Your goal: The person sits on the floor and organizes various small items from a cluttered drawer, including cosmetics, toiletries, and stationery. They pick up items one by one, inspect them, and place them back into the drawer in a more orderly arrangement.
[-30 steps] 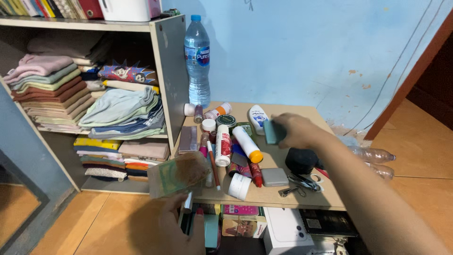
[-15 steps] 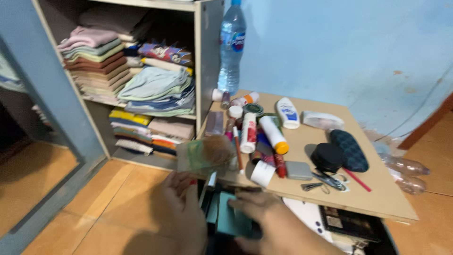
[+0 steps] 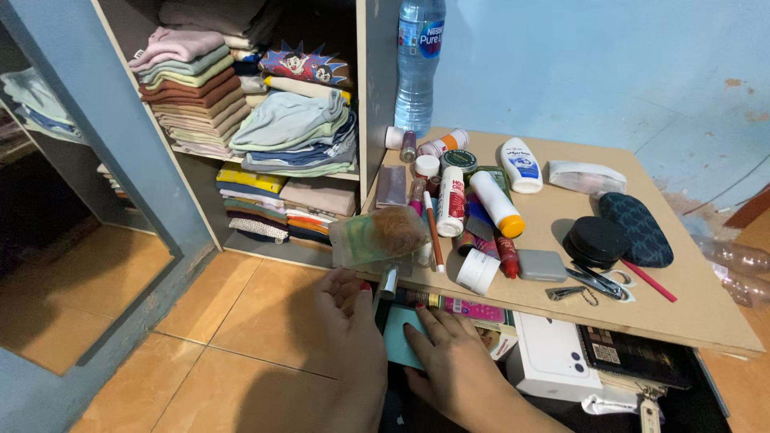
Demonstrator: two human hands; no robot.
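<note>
My left hand (image 3: 353, 341) grips the silver handle of a fluffy brown brush (image 3: 391, 234). The brush head sits in a clear sleeve with green inside and stands up in front of the table's edge. Just right of it, my right hand (image 3: 461, 373) rests its fingers on a small teal box (image 3: 398, 337). It holds the box low, under the tabletop, beside several small boxes stored there.
The low wooden table (image 3: 706, 317) carries several tubes, jars and bottles, a black round case (image 3: 595, 240), a dark patterned pouch (image 3: 639, 228), clippers and a tall water bottle (image 3: 419, 56). A white box (image 3: 549, 357) lies beneath. A shelf of folded clothes (image 3: 281, 132) stands to the left.
My right hand brought the teal box from above the tabletop down underneath it. The left hand kept hold of the brush. The view swung down and to the left.
</note>
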